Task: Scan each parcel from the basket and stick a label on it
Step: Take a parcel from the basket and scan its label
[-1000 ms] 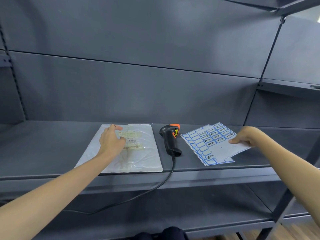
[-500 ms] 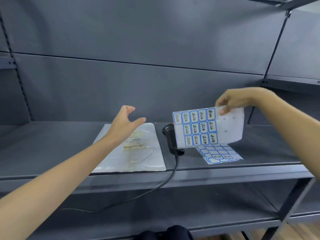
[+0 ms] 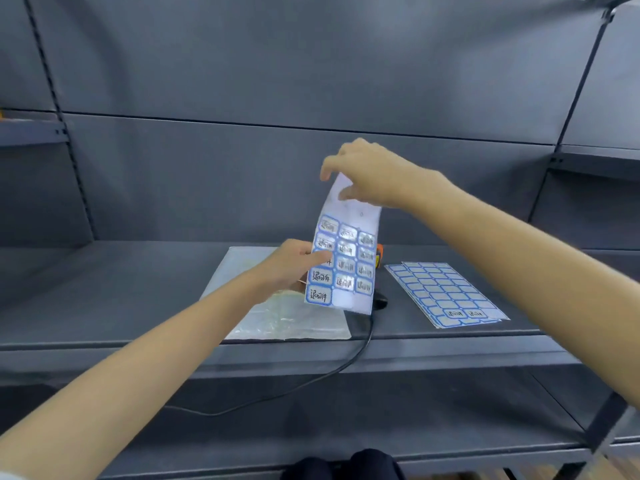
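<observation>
My right hand (image 3: 372, 174) pinches the top of the label sheet (image 3: 344, 261) so it hangs upright over the parcel (image 3: 277, 317) lying flat on the shelf (image 3: 104, 306), letting my left hand (image 3: 294, 265) pinch a sticker at its edge, probably to peel it.

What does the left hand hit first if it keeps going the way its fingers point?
Likely the label sheet that the right hand holds up: the left hand already has its fingers at the sheet's left edge. Contact looks made, though depth is unclear.
</observation>
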A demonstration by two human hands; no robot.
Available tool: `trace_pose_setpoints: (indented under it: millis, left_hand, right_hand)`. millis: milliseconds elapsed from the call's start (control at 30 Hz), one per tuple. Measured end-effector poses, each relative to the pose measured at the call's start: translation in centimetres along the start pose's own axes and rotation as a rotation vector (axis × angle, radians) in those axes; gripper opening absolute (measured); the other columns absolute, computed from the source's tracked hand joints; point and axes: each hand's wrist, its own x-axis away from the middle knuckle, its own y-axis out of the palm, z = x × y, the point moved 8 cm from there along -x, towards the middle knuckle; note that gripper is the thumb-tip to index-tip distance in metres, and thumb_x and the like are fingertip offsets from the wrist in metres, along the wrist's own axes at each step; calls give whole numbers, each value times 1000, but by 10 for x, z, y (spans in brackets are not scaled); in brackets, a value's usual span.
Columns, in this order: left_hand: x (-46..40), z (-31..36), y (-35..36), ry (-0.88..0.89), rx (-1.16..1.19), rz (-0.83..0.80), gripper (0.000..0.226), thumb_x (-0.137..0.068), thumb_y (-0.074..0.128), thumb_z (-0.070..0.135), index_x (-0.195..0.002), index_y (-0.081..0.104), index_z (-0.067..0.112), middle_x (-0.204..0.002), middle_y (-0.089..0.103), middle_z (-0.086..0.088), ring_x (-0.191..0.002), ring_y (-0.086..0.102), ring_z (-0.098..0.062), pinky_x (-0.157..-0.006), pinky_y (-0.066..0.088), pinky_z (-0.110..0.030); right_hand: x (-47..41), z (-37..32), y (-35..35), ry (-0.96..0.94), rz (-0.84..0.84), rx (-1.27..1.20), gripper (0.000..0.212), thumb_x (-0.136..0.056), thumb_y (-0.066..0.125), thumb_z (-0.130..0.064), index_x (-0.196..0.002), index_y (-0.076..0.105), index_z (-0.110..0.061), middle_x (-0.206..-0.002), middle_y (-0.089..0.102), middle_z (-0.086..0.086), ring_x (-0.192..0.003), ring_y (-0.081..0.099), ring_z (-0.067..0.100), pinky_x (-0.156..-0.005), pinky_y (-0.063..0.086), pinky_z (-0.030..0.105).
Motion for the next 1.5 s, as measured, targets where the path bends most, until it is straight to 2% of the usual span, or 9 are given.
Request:
trace_pose_setpoints:
  millis: [100,233,367,467,600,767,1133,1267,1500]
  left_hand:
    - [2,-13,-13,-31,265,86,19,-99,51,29,-106,65,20,-96,74,1,-83,72,-15,-71,60,-31]
    - [5,-27,-27,-38,556,207,16,-99,50,29,-101,64,21,-88,74,4,-74,72,-15,-62,60,-31]
    - [5,-37,-33,-18,685,275,18,-99,49,29,-104,63,18,-96,73,0,-80,71,-18,-64,61,-32]
    - [4,-37,-30,18,732,275,18,-99,50,25,-108,62,15,-99,73,-2,-81,72,-17,-64,60,-30]
    - [1,-36,-29,45,750,249,21,-96,56,14,-116,61,11,-103,73,-5,-86,71,-20,-72,60,-33]
    - [1,-38,-32,40,737,258,25,-92,59,8,-117,60,7,-102,73,-6,-81,71,-18,-66,59,-30]
    - [0,-35,-24,85,695,274,28,-92,60,6,-120,59,6,-112,70,-11,-91,69,-24,-66,57,-27]
    - [-1,-35,-21,78,661,285,28,-92,60,5,-120,59,7,-111,71,-9,-95,69,-25,-71,57,-30]
    - [-1,-36,-23,65,580,373,29,-91,63,6,-119,59,10,-107,72,-6,-93,71,-22,-74,59,-32]
  right_hand:
    - [18,6,3,69,299,-257,36,-90,58,-11,-126,55,-16,-121,53,9,-116,43,28,-94,32,26]
    - [65,6,41,295,486,-627,30,-92,56,-16,-122,55,-16,-110,53,-6,-106,44,14,-79,27,10]
    - [87,-11,89,453,423,-783,16,-93,56,-24,-108,63,-24,-97,52,-13,-95,53,12,-81,40,21]
    - [86,-31,115,470,396,-772,8,-92,59,-31,-96,61,-25,-92,53,-8,-90,48,12,-77,39,24]
    - [82,-43,130,520,400,-844,31,-90,61,-38,-115,66,-20,-103,64,-1,-96,54,19,-85,47,32]
    - [84,-51,128,552,403,-913,40,-90,62,-41,-124,63,-21,-110,62,-2,-102,52,17,-90,43,26]
    - [86,-50,136,675,416,-1133,20,-88,67,-31,-106,65,-25,-103,64,-7,-99,56,13,-89,49,34]
    - [89,-47,140,699,434,-1099,12,-87,68,-30,-96,63,-24,-96,65,-8,-95,56,14,-85,49,35]
    - [94,-48,132,648,460,-905,18,-92,62,-28,-102,65,-14,-90,60,-10,-99,51,14,-81,44,28]
